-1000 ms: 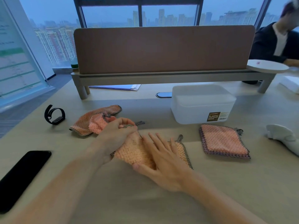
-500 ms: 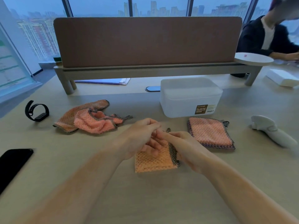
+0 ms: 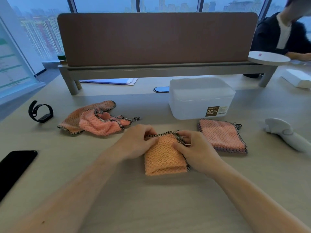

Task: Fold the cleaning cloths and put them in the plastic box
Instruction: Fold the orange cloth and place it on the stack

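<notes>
Label position: a brown sticker is seen on the front wall of the plastic box, right of the frame's centre.
Label text: "PLASTIC CONTAINER" is printed in white capitals.
Smaller lines: a line above and one below the capitals are too small to be read.
Barcode panel: a pale tag with a barcode is placed beside the sticker; its digits cannot be made out.

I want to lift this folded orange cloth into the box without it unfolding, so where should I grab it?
Probably pinch the folded orange cloth at its far, checkered-trim edge, where both hands, left hand and right hand, already sit. The loose layers meet there; the near edge is a closed fold, so it should hang together.
</notes>
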### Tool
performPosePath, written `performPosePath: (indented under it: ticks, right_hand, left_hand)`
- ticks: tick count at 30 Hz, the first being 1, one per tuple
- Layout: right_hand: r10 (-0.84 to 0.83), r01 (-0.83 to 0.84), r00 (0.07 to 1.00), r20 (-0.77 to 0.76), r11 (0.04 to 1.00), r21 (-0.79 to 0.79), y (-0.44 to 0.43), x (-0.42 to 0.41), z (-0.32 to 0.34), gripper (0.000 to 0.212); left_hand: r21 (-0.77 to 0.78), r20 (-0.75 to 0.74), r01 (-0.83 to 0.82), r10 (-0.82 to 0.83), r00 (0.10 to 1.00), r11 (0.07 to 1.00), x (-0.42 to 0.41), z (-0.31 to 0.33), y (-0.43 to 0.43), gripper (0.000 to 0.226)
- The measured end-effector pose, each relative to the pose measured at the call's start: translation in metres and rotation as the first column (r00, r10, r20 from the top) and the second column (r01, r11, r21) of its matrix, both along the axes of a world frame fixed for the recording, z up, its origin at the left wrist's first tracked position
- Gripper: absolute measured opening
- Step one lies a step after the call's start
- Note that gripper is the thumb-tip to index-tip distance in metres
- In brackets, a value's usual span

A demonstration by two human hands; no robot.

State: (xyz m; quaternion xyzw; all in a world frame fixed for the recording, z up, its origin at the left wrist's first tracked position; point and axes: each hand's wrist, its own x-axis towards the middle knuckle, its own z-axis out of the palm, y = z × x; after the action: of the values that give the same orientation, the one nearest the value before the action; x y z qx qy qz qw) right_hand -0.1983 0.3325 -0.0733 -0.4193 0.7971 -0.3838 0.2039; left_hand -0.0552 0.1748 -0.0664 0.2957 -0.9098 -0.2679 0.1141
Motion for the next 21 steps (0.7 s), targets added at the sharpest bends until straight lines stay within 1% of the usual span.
performPosePath:
  ticks: [3, 6, 8, 10, 14, 17, 19, 21]
  right_hand:
    - [-0.003, 0.003, 0.994, -0.109, 1.000, 0.004, 0.003, 0.005, 0.001, 0.051]
    - [-0.004, 0.007, 0.977, -0.215, 1.000, 0.013, 0.010, 0.010, 0.003, 0.064]
    - [0.010, -0.002, 0.971, -0.240, 1.000, 0.031, 0.014, 0.012, 0.001, 0.075]
    - [0.019, -0.010, 0.971, -0.239, 0.999, 0.038, 0.017, 0.013, -0.001, 0.082]
    - [0.021, -0.023, 0.970, -0.244, 1.000, -0.003, 0.023, 0.012, -0.006, 0.084]
    - [0.045, -0.035, 0.956, -0.289, 0.999, 0.041, 0.030, 0.013, -0.009, 0.082]
    - [0.064, -0.043, 0.931, -0.358, 0.997, 0.065, 0.034, 0.011, -0.006, 0.080]
    - [0.076, -0.059, 0.876, -0.476, 0.997, 0.051, 0.033, 0.013, 0.001, 0.075]
  left_hand:
    - [-0.051, -0.038, -0.002, 0.000, 0.999, 0.999, -0.003, -0.007, 0.001, 0.015]
    - [-0.150, -0.080, -0.015, 0.003, 0.997, 0.989, -0.002, -0.011, 0.006, 0.019]
    - [-0.241, -0.141, -0.036, 0.002, 0.990, 0.970, 0.002, -0.011, 0.016, 0.025]
    - [-0.287, -0.184, -0.020, -0.035, 0.982, 0.958, 0.008, -0.012, 0.028, 0.030]
    - [-0.350, -0.046, 0.098, -0.121, 0.992, 0.932, 0.014, -0.027, 0.039, 0.039]
    - [-0.301, -0.007, 0.115, -0.123, 0.992, 0.947, 0.016, -0.030, 0.034, 0.042]
    - [-0.302, 0.012, 0.128, -0.131, 0.991, 0.945, 0.018, -0.028, 0.035, 0.045]
    - [-0.310, 0.067, 0.170, -0.156, 0.985, 0.935, 0.019, -0.025, 0.039, 0.055]
